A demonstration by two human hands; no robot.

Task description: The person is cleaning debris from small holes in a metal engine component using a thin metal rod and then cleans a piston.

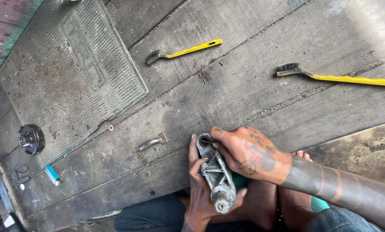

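Weathered grey wooden planks [252,81] underfoot, dusty and cracked, with a worn grey ribbed rubber mat [72,73] lying across the upper left part. Near the lower middle, over the knees, a dull grey cast-metal bracket with ribs and a round bush at each end [217,172], held tilted, one end up and one end toward the body. Left hand [199,189] wrapped around the bracket from the left side, fingers curled and clamped on its body, thumb near the lower round end. Right hand [248,150] resting on the upper end of the bracket, fingers pressed together at the upper hole, perhaps pinching something small there, too hidden to tell.

Further up on the planks, a small wire brush with yellow plastic handle [181,51], and well apart to the right a second, longer yellow-handled wire brush [343,76]. Just left of the hands, a rusty metal pull handle fixed to the planks [151,142]. At the left edge, a black round gear part [31,139] and near it a blue lighter [52,175].
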